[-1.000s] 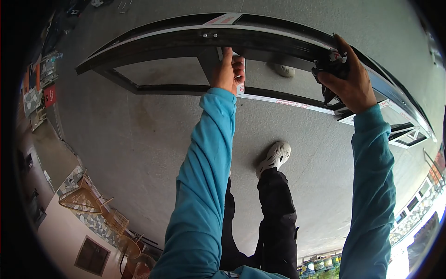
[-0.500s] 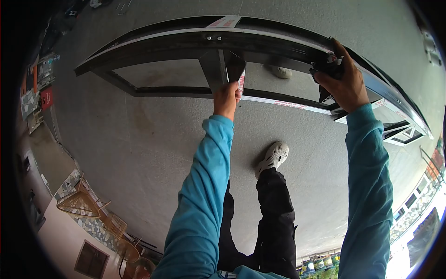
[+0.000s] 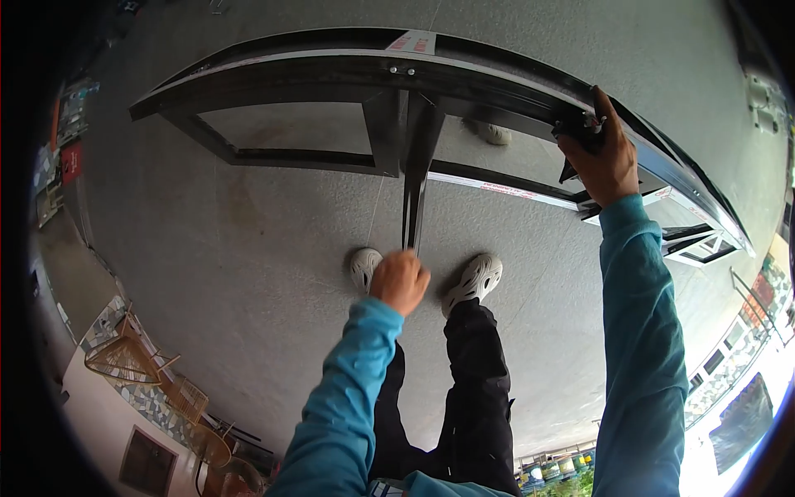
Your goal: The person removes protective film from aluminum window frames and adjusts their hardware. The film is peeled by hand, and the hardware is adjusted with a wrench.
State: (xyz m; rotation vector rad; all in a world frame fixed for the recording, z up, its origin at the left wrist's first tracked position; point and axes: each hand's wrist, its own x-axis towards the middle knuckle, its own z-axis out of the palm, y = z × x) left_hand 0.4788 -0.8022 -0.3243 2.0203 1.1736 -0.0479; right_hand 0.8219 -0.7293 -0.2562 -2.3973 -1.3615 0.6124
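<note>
A long black metal window frame [image 3: 273, 87] stands on the floor in front of me, with white and red printed tape on parts of it. From its middle a dark metal bar [image 3: 414, 178] sticks out toward me. My left hand [image 3: 400, 282] is closed at the near end of this bar, its fingers curled inward. My right hand [image 3: 609, 166] grips the frame's upper edge on the right side, thumb on the near face and fingers over the top. Under that palm is a black piece with silvery bits [image 3: 580, 137], partly hidden by the hand.
Grey concrete floor [image 3: 273, 248] surrounds the frame. My light clogs [image 3: 480, 277] are planted just behind it, and another light shoe [image 3: 495, 132] shows through the right opening. Wicker chairs [image 3: 124, 360] stand along the wall at lower left.
My left hand has moved down toward my body, and the dark bar now reaches out from the frame with it. My right hand stays on the frame's upper edge.
</note>
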